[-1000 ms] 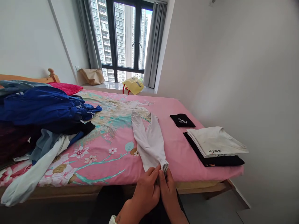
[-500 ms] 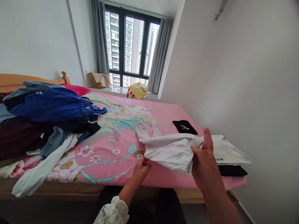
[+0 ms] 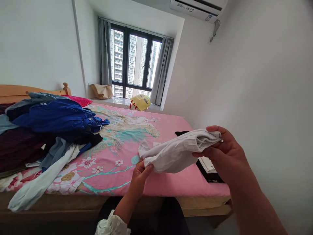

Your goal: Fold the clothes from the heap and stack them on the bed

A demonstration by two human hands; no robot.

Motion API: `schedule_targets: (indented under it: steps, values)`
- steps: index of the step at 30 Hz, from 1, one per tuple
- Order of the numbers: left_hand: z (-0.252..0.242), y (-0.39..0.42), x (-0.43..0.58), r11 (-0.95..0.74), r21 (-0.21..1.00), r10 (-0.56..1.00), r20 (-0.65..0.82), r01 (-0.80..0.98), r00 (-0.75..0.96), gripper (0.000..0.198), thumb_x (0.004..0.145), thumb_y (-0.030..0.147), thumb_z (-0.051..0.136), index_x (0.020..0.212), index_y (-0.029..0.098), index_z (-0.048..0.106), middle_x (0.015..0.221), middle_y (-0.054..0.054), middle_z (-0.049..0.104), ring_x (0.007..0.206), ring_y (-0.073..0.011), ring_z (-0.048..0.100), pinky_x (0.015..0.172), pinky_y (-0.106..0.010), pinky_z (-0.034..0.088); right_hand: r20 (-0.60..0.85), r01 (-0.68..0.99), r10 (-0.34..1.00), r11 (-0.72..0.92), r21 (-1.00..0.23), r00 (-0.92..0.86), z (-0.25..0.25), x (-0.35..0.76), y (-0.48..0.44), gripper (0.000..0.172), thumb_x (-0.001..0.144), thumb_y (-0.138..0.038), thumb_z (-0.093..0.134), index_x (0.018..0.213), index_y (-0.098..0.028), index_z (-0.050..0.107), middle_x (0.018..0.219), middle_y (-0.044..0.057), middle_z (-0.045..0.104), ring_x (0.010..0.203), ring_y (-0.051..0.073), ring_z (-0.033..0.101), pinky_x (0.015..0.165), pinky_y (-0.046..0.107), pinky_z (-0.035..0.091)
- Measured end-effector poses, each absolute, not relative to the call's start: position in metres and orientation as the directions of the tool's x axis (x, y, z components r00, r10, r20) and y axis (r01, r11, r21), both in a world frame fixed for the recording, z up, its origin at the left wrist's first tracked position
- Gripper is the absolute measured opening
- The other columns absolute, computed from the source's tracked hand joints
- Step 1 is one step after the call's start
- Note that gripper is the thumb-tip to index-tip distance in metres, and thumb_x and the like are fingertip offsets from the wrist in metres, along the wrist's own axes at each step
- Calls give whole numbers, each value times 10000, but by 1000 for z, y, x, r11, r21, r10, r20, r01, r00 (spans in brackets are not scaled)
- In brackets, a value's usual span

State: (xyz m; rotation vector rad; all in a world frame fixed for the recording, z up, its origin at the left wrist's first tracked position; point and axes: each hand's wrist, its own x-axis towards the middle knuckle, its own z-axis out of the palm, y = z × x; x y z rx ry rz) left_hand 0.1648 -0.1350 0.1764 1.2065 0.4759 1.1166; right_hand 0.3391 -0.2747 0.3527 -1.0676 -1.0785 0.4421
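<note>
Plain white cloth garment (image 3: 176, 151) at centre, unprinted. Beneath it, pink cotton bedsheet (image 3: 171, 125) patterned with teal branches, white-and-pink blossoms and a pale bird-like motif. At 9 o'clock, heap of royal-blue jackets (image 3: 56, 116) with small white markings, over a dark maroon garment (image 3: 17, 147); at 8 o'clock, pale blue-white sleeve (image 3: 36, 186). At 11 o'clock, magenta pillow (image 3: 79, 100) and brown paper bag (image 3: 101, 91). At 12 o'clock, yellow bag with red handles (image 3: 140, 101), black window frame (image 3: 126, 65), grey curtains (image 3: 162, 75). At 4 o'clock, black folded garment (image 3: 211, 178). At 6 o'clock, white dotted cuff (image 3: 111, 225).
</note>
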Motion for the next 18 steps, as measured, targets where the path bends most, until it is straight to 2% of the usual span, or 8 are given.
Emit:
schedule_targets:
  steps: [3,5,8,10,12,14,16,18]
  values:
    - [186,-144,154,-118,939,885,247,-323,394,342,732,486,656,802,151,644,770,-33,647,825,-199,601,773,-322,486,543,296,697,455,-840,469,365,335,-290,409,671,-328,774,1013,-236,571,756,0,682,665,181,669,610,350,596]
    - [198,-155,144,-234,944,921,292,-232,257,345,692,486,685,777,166,591,737,-12,593,754,-172,570,727,-303,480,557,364,695,426,-828,454,372,329,-304,386,689,-362,760,1000,-218,582,754,7,686,653,175,669,619,337,589]
    - [234,-187,128,-508,847,839,528,-155,136,485,632,448,726,1008,186,570,976,-60,611,944,-219,575,880,-364,462,558,450,721,373,-812,410,378,314,-325,366,702,-332,741,1013,-217,587,726,1,680,631,166,656,591,295,555]
    - [264,-215,122,-678,724,687,687,-130,238,695,595,411,753,1213,211,505,1217,-102,564,1137,-272,520,996,-419,403,541,499,757,330,-801,367,377,302,-337,343,727,-315,708,1036,-228,584,701,-8,667,611,158,632,546,265,512]
    - [288,-240,119,-776,627,580,753,-73,310,749,591,361,764,1275,232,486,1282,-106,547,1179,-293,501,1005,-430,400,507,565,802,270,-780,316,373,293,-345,330,761,-311,663,1072,-239,580,667,-19,645,565,141,580,492,239,451]
    - [300,-256,121,-800,599,557,759,-27,338,469,692,321,686,1142,230,590,1116,-80,644,1024,-251,583,895,-372,464,475,638,841,221,-737,257,366,290,-350,326,790,-308,624,1106,-248,576,654,-25,628,539,128,532,474,232,409]
    - [300,-260,124,-778,628,587,728,-1,354,130,777,276,574,867,212,642,803,-24,661,744,-167,587,697,-273,471,460,714,861,179,-676,219,360,293,-353,372,815,-318,594,1180,-267,546,624,-38,600,525,127,507,476,236,396]
    - [293,-258,127,-743,668,630,682,33,371,146,785,253,539,650,198,551,592,29,537,571,-107,473,551,-216,385,499,807,835,119,-578,235,354,298,-356,458,832,-349,576,1275,-284,477,609,-47,567,506,132,497,482,252,406]
